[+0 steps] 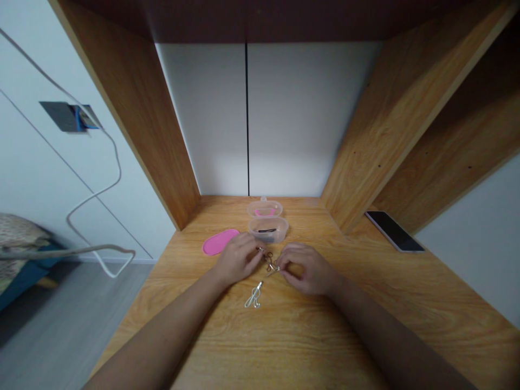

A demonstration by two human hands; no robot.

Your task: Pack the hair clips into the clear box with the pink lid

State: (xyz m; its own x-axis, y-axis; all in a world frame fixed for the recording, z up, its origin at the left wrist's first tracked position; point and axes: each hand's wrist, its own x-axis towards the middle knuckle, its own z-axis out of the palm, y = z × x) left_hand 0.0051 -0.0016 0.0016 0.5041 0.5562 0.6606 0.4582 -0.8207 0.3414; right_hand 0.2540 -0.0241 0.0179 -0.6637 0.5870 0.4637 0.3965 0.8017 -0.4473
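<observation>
metal puzzle (268, 261) between left hand (238, 259), right hand (306, 268), mid wooden desk (284, 336)

**Pink and silver on golden wood**

A bright pink oval plastic lid (220, 242) sits near a clear plastic box (268, 229) (pink showing inside), while a silver wire puzzle piece (254, 295) and bronze-toned wire puzzle piece (268, 261) contrast with the streaky-grained honey-wood table (309, 336).

My bare left forearm (162, 325) and right forearm (385, 330) taper at the wrists into my left hand (238, 260) and right hand (306, 268), both rounded across the back.
</observation>
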